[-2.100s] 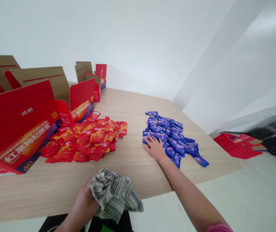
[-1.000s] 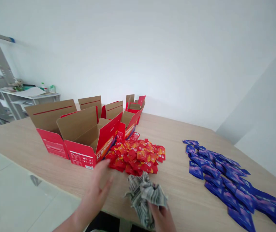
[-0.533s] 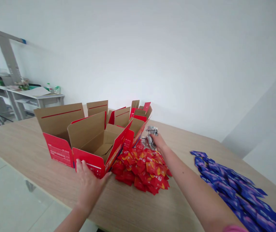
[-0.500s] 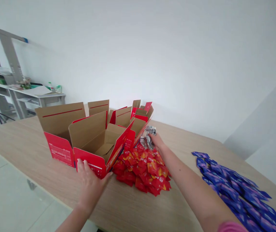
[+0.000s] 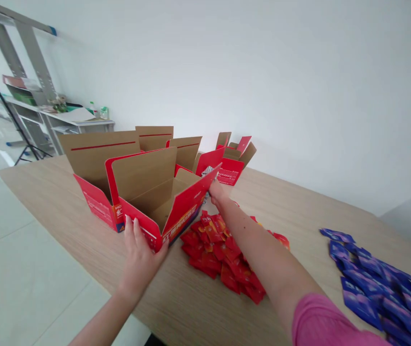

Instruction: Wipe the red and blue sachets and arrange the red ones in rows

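**Item 1: left hand.** Grip wide, fingers spread and upright, palm side against the red outer wall of the nearest carton, near its front corner. Closed on nothing.

**Item 2: right hand.** Arm reaches across the red sachets, and the hand sits at the far end of the same carton, against its red flap. Fingers partly hidden behind that flap, so the grip state cannot be told. Pink sleeve at the bottom edge of the view.

**Item 3: nearest carton.** Red outside, brown cardboard inside, open, flaps up, standing on the worktop between the two hands.

**Item 4: striped cloth.** Crumpled, only a small part showing just beyond the right hand, at the carton's far flap. Whether the hand holds it cannot be told.

**Item 5: further cartons.** One open carton stands touching the left side of the nearest one, and another stands at the far end of the row.

**Item 6: red sachets.** Loose heap on the worktop, beside the nearest carton and under the right forearm.

**Item 7: blue sachets.** Loose spread at the right, well apart from the red heap.

**Item 8: shelf.** White, against the far wall, with small items on top. Tripod stands to its left.
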### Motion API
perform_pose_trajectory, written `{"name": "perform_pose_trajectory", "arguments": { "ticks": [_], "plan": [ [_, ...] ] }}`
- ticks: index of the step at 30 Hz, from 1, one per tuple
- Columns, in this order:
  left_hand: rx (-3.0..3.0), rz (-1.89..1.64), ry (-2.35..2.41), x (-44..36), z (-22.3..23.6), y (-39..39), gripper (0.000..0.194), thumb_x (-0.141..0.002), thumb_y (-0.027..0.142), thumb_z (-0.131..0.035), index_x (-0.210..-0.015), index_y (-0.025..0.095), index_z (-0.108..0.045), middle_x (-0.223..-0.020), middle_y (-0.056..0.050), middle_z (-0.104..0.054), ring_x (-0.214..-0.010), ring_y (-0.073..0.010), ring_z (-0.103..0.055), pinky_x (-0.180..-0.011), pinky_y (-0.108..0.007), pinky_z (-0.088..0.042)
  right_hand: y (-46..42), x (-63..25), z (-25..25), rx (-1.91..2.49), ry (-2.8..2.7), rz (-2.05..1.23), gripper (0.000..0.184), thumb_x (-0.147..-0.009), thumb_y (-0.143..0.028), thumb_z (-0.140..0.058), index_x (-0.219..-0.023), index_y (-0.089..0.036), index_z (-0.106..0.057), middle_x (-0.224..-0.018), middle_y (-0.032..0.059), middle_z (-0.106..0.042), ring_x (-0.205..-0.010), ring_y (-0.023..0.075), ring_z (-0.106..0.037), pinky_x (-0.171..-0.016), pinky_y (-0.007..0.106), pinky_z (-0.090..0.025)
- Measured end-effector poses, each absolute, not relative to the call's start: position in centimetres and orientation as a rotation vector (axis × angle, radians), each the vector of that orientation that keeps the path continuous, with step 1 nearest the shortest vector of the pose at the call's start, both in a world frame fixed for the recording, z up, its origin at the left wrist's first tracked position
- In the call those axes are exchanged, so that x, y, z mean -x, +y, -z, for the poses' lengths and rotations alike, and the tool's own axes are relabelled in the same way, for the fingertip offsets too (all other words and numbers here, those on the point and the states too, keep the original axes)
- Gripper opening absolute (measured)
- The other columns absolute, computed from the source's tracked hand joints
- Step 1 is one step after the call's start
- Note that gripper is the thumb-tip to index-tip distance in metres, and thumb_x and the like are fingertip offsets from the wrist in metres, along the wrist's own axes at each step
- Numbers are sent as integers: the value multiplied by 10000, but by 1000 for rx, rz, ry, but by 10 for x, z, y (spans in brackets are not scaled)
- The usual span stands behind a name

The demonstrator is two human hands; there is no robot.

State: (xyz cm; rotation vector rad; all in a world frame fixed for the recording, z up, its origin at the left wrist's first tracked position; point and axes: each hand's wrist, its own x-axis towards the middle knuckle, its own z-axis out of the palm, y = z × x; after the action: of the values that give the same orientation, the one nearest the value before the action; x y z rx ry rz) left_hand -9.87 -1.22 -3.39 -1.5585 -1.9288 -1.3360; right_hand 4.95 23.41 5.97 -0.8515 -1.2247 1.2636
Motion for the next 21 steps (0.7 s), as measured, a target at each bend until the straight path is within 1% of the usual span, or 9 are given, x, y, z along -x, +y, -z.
{"name": "perform_pose_trajectory", "arguments": {
  "ticks": [4,8,10,12,13,15,17,19,21],
  "plan": [
    [1526,1279,-1961,112,30,2,1000,-885,447,-621,-1561,-15,-46,-1603,-363,-124,-1517,-467,-116,-1184,-654,-255,244,-28,-66,844,-1192,-1252,92,-741,-155,-649,-725,-217,-583,-724,9,-740,-725,177,-682,-738,332,-588],
    [1513,1315,-2055,126,27,22,898,-906,411,-577,-1555,4,-108,-1602,-338,-188,-1526,-441,-120,-1203,-630,-246,251,-34,-75,876,-1136,-1158,82,-788,-210,-653,-850,-223,-601,-834,8,-746,-786,161,-696,-782,321,-581],
    [1486,1331,-2094,132,25,30,881,-916,435,-557,-1537,-34,-144,-1581,-354,-231,-1518,-441,-158,-1204,-620,-252,250,-47,-80,904,-1122,-1103,117,-800,-257,-668,-889,-215,-603,-851,16,-742,-795,164,-699,-796,327,-578],
    [1441,1348,-2116,134,22,31,934,-911,504,-553,-1505,-104,-167,-1555,-396,-235,-1507,-460,-175,-1205,-612,-252,245,-64,-86,923,-1124,-1056,154,-800,-285,-683,-910,-203,-613,-861,22,-740,-811,171,-699,-811,332,-575],
    [1420,1363,-2119,133,20,28,962,-904,538,-555,-1500,-113,-172,-1552,-403,-230,-1505,-464,-179,-1206,-611,-247,240,-74,-88,930,-1128,-1037,166,-798,-293,-687,-918,-199,-621,-870,24,-741,-824,174,-699,-820,332,-573],
    [1396,1419,-2091,131,15,11,962,-897,564,-564,-1516,-65,-183,-1553,-369,-255,-1492,-448,-234,-1192,-596,-290,226,-96,-93,945,-1134,-1006,192,-795,-313,-693,-936,-196,-636,-899,21,-746,-858,180,-697,-843,333,-568],
    [1406,1493,-2015,128,10,-20,842,-913,515,-566,-1524,35,-240,-1508,-294,-366,-1401,-391,-420,-1129,-552,-405,205,-121,-96,935,-1149,-987,227,-792,-349,-703,-950,-196,-650,-928,19,-754,-886,188,-698,-858,338,-566],
    [1442,1515,-1938,127,7,-59,656,-939,422,-550,-1483,121,-342,-1363,-208,-530,-1186,-308,-609,-1040,-500,-491,178,-147,-96,890,-1167,-996,286,-779,-397,-724,-972,-194,-663,-950,25,-761,-906,204,-705,-863,354,-569],
    [1478,1447,-1924,128,7,-99,510,-954,354,-527,-1421,170,-434,-1162,-130,-653,-989,-256,-680,-985,-479,-518,145,-174,-93,850,-1171,-1027,366,-750,-443,-761,-999,-190,-672,-956,32,-764,-933,224,-714,-877,378,-571]
  ]
}}
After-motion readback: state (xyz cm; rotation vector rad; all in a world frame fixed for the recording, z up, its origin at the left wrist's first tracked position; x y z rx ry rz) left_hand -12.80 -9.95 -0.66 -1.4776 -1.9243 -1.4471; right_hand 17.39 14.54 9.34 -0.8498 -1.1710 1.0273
